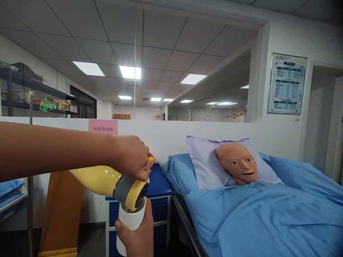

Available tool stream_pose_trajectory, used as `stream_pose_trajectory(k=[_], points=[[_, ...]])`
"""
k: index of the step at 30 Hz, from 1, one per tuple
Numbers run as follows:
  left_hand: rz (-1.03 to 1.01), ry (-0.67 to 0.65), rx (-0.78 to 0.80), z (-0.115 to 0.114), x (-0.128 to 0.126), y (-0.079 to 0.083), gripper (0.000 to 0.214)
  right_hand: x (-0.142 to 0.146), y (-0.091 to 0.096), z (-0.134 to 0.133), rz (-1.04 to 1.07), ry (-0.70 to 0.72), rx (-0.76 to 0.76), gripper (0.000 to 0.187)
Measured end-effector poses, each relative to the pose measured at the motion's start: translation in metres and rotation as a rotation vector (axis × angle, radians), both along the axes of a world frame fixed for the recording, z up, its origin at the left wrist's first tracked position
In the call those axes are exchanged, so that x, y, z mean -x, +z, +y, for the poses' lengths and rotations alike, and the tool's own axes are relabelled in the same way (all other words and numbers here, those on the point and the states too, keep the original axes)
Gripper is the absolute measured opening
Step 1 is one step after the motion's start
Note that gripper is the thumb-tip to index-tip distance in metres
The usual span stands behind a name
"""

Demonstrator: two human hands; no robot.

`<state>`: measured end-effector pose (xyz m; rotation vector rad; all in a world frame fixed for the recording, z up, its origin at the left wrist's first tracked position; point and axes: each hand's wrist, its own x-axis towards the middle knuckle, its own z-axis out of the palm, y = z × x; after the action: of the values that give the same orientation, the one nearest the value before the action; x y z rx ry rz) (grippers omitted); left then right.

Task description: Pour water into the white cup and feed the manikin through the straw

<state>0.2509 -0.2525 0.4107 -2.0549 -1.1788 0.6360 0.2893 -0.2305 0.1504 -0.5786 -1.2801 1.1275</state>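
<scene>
My left hand [131, 157] reaches across from the left and grips the top of a yellow thermos [104, 180], which is tipped so that its mouth rests over a white cup [130, 219]. My right hand [138, 237] comes up from the bottom edge and is wrapped round that cup, holding it upright under the thermos mouth. Both are held in the air in front of a blue bedside cabinet [158, 185].
A training manikin [238, 162] lies in a bed [268, 214] on the right, head on a lilac pillow [203, 160], covered by a blue blanket. A pink bowl [150, 161] with coloured items sits on the cabinet. An orange board [63, 210] leans against the white partition at left.
</scene>
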Motion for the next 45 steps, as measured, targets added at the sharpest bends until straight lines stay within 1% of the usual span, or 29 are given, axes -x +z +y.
stream_pose_trajectory(k=[2,6,12,15,19,22,27,33,37,42,45], points=[[0.007,0.003,-0.006,0.0,-0.001,0.0,0.049,0.0,0.0,0.0,0.007,-0.007,0.004,0.056],[0.012,0.014,-0.022,-0.001,-0.004,0.0,0.052,-0.001,0.003,-0.002,0.026,0.023,0.004,0.052],[-0.086,-0.004,-0.016,0.0,-0.005,0.0,0.052,0.0,-0.004,0.002,0.104,0.014,-0.049,0.054],[-0.096,-0.015,-0.005,0.0,-0.005,0.0,0.053,-0.001,-0.006,0.003,0.091,0.026,-0.057,0.053],[-0.135,0.01,0.005,0.0,-0.006,0.001,0.051,-0.001,-0.004,0.003,0.071,0.052,-0.043,0.054],[-0.149,0.022,0.008,0.001,-0.007,0.0,0.05,-0.001,-0.006,0.003,0.061,0.036,-0.029,0.055],[-0.138,0.003,0.023,0.007,-0.009,-0.001,0.05,0.001,-0.014,0.006,0.056,0.024,0.013,0.062],[-0.123,0.003,0.036,0.015,-0.009,-0.003,0.055,0.005,-0.024,0.016,0.11,-0.063,-0.043,0.063],[-0.137,-0.013,0.037,0.017,-0.006,-0.005,0.056,0.004,-0.029,0.021,0.087,-0.088,-0.06,0.061],[-0.207,-0.017,0.034,0.018,-0.004,-0.006,0.054,0.003,-0.03,0.021,0.061,-0.121,-0.047,0.06],[-0.206,-0.012,0.044,0.017,-0.005,-0.005,0.055,0.004,-0.027,0.018,0.065,-0.101,-0.032,0.058]])
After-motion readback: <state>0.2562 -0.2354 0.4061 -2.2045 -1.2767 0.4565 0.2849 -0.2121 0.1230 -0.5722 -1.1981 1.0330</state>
